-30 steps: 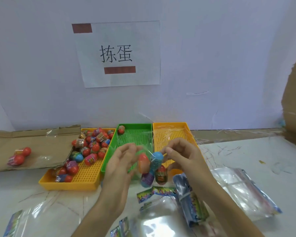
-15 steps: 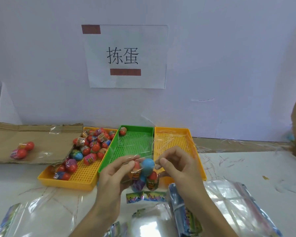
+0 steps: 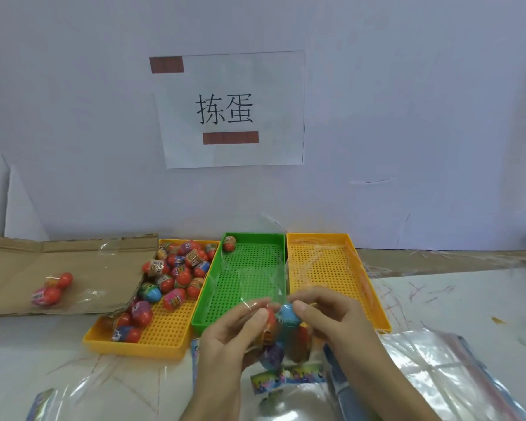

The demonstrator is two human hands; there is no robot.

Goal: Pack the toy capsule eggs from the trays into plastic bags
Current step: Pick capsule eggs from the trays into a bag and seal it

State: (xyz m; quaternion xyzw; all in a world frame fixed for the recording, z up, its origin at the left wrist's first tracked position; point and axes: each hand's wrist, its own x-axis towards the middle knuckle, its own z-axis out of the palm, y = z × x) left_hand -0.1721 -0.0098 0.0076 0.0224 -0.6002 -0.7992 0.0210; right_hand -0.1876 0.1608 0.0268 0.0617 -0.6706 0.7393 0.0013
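Head view: left hand point(image 3: 234, 338) and right hand point(image 3: 331, 320) both pinch a clear plastic bag point(image 3: 298, 347); the toy eggs point(image 3: 289, 312) sit inside it, right between the two hands.

One wide-angle view only, worn on the head at the near edge of the table point(image 3: 438, 299). It faces forward and slightly down, close above the left hand point(image 3: 225, 338) and right hand point(image 3: 331, 317), toward the far wall point(image 3: 407, 101).
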